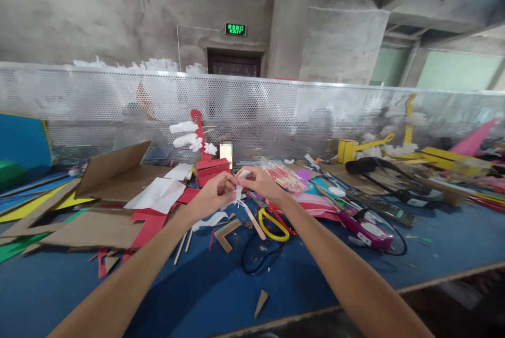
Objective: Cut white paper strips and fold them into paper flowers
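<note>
- Blue felt-like tabletop [205, 290] strewn with craft scraps fills the foreground. A perforated metal screen [284, 112] runs along its far edge, with bare concrete walls and a green exit sign [235, 29] behind.
- Small white paper piece [239, 184]: held up just above the table, about the middle of the view, between both hands. Thin white strips hang from its lower end.
- Left hand [212, 195]: fingers curled shut, pinching the paper piece from the left side.
- Right hand [259, 182]: fingers closed too, thumb and fingertips gripping the top of the same paper. The two hands touch at the fingertips.
- Directly below the hands lie a pale wooden stick [253, 221] and a curl of white paper strip [209, 220].
- Just right of the stick are scissors [273, 224] with yellow handles, resting over a loop of black cable [258, 262].
- An L-shaped cardboard corner [226, 235] sits beside the cable. A small cardboard triangle [261, 304] lies alone nearer the table's front edge.
- Behind the hands stands a red cardboard stand [205, 162] with white tissue tufts stuck to its upright.
- A clear bag of red-and-white pieces [284, 176] lies just right of the right hand.
- To the left are a crumpled white sheet [158, 194] and a large folded cardboard panel [114, 167].
- Farther right are a magenta glue gun [365, 230] and a yellow cardboard model [357, 149].
</note>
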Demonstrator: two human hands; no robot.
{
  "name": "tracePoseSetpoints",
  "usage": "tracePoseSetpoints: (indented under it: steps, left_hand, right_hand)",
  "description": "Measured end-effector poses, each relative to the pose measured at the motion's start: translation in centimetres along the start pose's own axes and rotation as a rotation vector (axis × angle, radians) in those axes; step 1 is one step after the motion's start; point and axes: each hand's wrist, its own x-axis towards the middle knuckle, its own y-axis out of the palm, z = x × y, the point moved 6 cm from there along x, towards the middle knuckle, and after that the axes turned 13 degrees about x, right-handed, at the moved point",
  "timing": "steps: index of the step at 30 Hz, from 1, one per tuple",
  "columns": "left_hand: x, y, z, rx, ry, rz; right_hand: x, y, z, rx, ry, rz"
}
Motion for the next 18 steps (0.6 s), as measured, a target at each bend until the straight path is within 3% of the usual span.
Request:
tracePoseSetpoints:
  steps: [9,18]
  left_hand:
    - [-0.1,-0.6,-0.5,0.178,0.023,-0.101]
    - [0.2,-0.9,1.2,0.118,-0.073,-0.174]
  right_hand:
    - [0.1,-0.1,-0.7,-0.017,0.037,-0.023]
    - [0.1,1.1,-1.7,0.019,0.098,0.025]
